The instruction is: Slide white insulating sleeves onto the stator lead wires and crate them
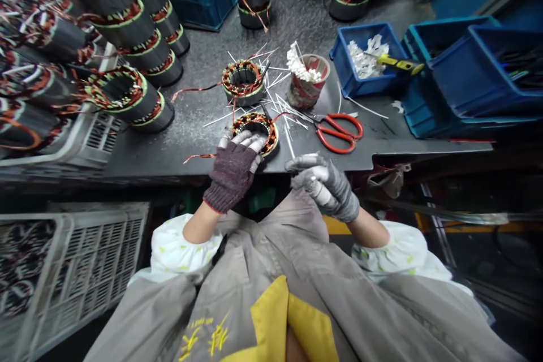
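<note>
My left hand (233, 169), in a dark knitted glove with pale fingertips, grips the near left rim of a small motor stator (272, 138) wound with copper wire. Its fingertips reach over the ring and hide part of it. My right hand (324, 184), in a grey glove, is closed at the table's front edge. A thin white cord (290, 144) runs up from its fingers. Just behind the gripped stator stands a second wound stator (244, 96), touching several loose white cords (278, 76). Red-handled scissors (339, 133) lie to the right.
A round container (307, 90) holds a bundle of white cords. Blue bins (367, 87) stand at the right, one with a yellow cutter (399, 64) across it. Stacked stators (156, 59) rise at the left. A white crate (93, 260) sits below the table's left side.
</note>
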Action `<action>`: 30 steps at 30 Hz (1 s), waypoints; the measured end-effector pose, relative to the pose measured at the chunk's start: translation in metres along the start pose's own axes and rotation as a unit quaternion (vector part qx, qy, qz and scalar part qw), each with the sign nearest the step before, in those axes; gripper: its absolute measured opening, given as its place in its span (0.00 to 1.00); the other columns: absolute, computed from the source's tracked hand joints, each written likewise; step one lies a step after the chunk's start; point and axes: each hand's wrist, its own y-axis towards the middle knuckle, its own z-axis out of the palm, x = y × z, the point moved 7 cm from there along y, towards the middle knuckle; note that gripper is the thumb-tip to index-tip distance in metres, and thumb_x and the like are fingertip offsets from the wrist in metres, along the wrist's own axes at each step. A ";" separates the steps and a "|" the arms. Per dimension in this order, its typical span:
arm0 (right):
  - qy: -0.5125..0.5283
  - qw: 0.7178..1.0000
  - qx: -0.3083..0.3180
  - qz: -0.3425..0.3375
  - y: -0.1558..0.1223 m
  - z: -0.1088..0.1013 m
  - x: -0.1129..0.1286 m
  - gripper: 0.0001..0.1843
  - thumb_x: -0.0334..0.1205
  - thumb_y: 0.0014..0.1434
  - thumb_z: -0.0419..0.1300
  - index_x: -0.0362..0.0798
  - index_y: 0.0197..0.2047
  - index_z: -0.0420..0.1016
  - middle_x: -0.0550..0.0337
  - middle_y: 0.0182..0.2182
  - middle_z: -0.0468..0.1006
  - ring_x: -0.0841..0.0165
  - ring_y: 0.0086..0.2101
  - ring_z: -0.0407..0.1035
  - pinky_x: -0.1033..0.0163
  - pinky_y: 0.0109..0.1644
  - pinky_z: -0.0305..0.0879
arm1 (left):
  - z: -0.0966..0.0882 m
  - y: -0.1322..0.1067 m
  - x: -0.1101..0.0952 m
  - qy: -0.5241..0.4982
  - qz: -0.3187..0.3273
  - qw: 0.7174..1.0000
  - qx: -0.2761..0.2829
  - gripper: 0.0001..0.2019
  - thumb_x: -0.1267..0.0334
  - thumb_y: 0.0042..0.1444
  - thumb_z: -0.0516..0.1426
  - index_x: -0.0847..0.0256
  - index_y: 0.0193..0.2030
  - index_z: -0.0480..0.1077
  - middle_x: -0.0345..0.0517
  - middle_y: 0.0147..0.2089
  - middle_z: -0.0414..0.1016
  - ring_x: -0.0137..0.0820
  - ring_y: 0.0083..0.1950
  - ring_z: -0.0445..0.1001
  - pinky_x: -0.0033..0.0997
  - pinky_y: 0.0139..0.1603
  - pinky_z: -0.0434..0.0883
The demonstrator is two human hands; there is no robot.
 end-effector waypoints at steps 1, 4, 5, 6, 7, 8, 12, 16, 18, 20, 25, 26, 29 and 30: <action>-0.014 1.000 0.023 -0.008 -0.005 0.006 0.000 0.17 0.51 0.73 0.54 0.53 0.41 0.81 0.53 0.47 0.85 0.60 0.48 0.81 0.49 0.55 0.78 | 0.000 0.000 0.001 -0.001 -0.003 1.000 0.004 0.19 0.62 0.71 0.50 0.56 0.64 0.73 0.52 0.61 0.81 0.46 0.71 0.71 0.65 0.78 0.56; -0.012 0.998 0.055 0.031 -0.013 0.018 -0.007 0.18 0.46 0.75 0.51 0.52 0.44 0.81 0.54 0.47 0.85 0.64 0.45 0.81 0.55 0.52 0.79 | 0.001 -0.001 0.004 -0.001 -0.007 1.000 0.007 0.18 0.60 0.72 0.50 0.56 0.61 0.75 0.50 0.57 0.82 0.45 0.67 0.75 0.63 0.79 0.56; -0.008 0.997 0.066 0.050 -0.012 0.021 -0.010 0.18 0.46 0.75 0.51 0.51 0.44 0.81 0.54 0.46 0.86 0.65 0.44 0.81 0.57 0.51 0.78 | 0.001 0.000 0.004 0.002 -0.009 1.000 0.006 0.17 0.60 0.72 0.50 0.56 0.59 0.76 0.49 0.56 0.83 0.44 0.66 0.76 0.62 0.79 0.56; -0.007 0.995 0.076 0.063 -0.011 0.025 -0.012 0.18 0.45 0.75 0.50 0.51 0.44 0.81 0.55 0.46 0.85 0.65 0.43 0.80 0.57 0.51 0.78 | 0.002 0.000 0.005 0.004 -0.011 1.000 0.003 0.17 0.60 0.71 0.50 0.55 0.58 0.76 0.49 0.56 0.83 0.43 0.65 0.76 0.61 0.79 0.56; -0.006 0.994 0.086 0.070 -0.008 0.028 -0.015 0.18 0.45 0.75 0.50 0.51 0.43 0.81 0.55 0.45 0.85 0.65 0.43 0.80 0.57 0.51 0.78 | 0.002 0.000 0.004 0.007 -0.014 1.000 0.000 0.16 0.60 0.71 0.50 0.55 0.57 0.76 0.48 0.55 0.83 0.43 0.65 0.76 0.60 0.78 0.57; -0.004 0.993 0.096 0.072 -0.004 0.032 -0.017 0.19 0.46 0.75 0.50 0.51 0.43 0.81 0.55 0.45 0.85 0.65 0.43 0.80 0.57 0.52 0.77 | 0.003 0.000 0.004 0.008 -0.019 1.000 -0.003 0.16 0.59 0.71 0.50 0.55 0.57 0.77 0.48 0.55 0.83 0.43 0.65 0.76 0.59 0.78 0.57; 0.001 0.992 0.100 0.073 0.016 0.037 -0.027 0.21 0.48 0.75 0.49 0.50 0.39 0.79 0.54 0.43 0.84 0.64 0.44 0.79 0.56 0.53 0.76 | 0.002 -0.002 0.001 0.001 -0.043 0.999 -0.025 0.17 0.58 0.71 0.51 0.57 0.58 0.76 0.50 0.57 0.82 0.43 0.64 0.76 0.57 0.78 0.57; -0.027 0.993 0.077 0.084 0.016 0.029 -0.027 0.21 0.48 0.75 0.49 0.50 0.38 0.79 0.55 0.41 0.84 0.65 0.42 0.78 0.57 0.51 0.76 | 0.000 -0.002 -0.002 -0.015 -0.046 0.998 -0.038 0.17 0.59 0.72 0.49 0.57 0.58 0.76 0.49 0.57 0.82 0.42 0.65 0.76 0.56 0.79 0.56; -0.033 0.992 0.082 0.089 0.009 0.026 -0.024 0.21 0.49 0.75 0.50 0.51 0.40 0.80 0.56 0.38 0.84 0.65 0.40 0.78 0.58 0.49 0.76 | -0.001 -0.001 -0.002 -0.020 -0.045 0.998 -0.032 0.17 0.59 0.72 0.50 0.56 0.57 0.76 0.49 0.57 0.82 0.42 0.65 0.76 0.57 0.79 0.55; -0.032 0.990 0.090 0.099 0.003 0.027 -0.022 0.21 0.50 0.75 0.50 0.51 0.41 0.81 0.56 0.38 0.84 0.65 0.40 0.78 0.57 0.49 0.76 | -0.001 -0.001 -0.001 -0.017 -0.045 0.998 -0.026 0.16 0.59 0.71 0.50 0.56 0.56 0.77 0.49 0.57 0.83 0.42 0.65 0.76 0.56 0.78 0.56; -0.009 0.991 0.078 0.111 0.017 0.033 -0.024 0.23 0.52 0.75 0.50 0.51 0.40 0.82 0.54 0.43 0.84 0.64 0.45 0.79 0.55 0.56 0.76 | -0.002 0.000 -0.003 -0.016 -0.058 0.997 -0.040 0.17 0.58 0.72 0.49 0.57 0.54 0.77 0.48 0.55 0.83 0.42 0.63 0.77 0.54 0.78 0.57; -0.003 0.992 0.065 0.105 0.023 0.034 -0.025 0.22 0.53 0.74 0.51 0.51 0.41 0.83 0.54 0.47 0.84 0.63 0.48 0.79 0.54 0.58 0.75 | -0.003 0.001 -0.004 -0.026 -0.069 0.996 -0.053 0.17 0.58 0.72 0.49 0.58 0.56 0.76 0.48 0.57 0.83 0.42 0.64 0.77 0.54 0.79 0.57; 0.031 0.993 0.004 0.109 0.038 0.032 -0.033 0.20 0.57 0.70 0.58 0.52 0.44 0.84 0.53 0.50 0.84 0.60 0.54 0.77 0.51 0.62 0.74 | -0.007 0.000 0.000 -0.080 -0.128 0.981 -0.122 0.19 0.58 0.72 0.53 0.60 0.65 0.71 0.52 0.64 0.79 0.42 0.68 0.74 0.50 0.77 0.61; 0.057 0.990 -0.018 0.129 0.039 0.032 -0.039 0.20 0.58 0.68 0.60 0.52 0.45 0.85 0.54 0.47 0.84 0.60 0.51 0.78 0.51 0.59 0.76 | -0.008 -0.001 0.002 -0.099 -0.147 0.973 -0.145 0.20 0.57 0.71 0.55 0.60 0.65 0.70 0.52 0.64 0.79 0.41 0.68 0.74 0.48 0.75 0.63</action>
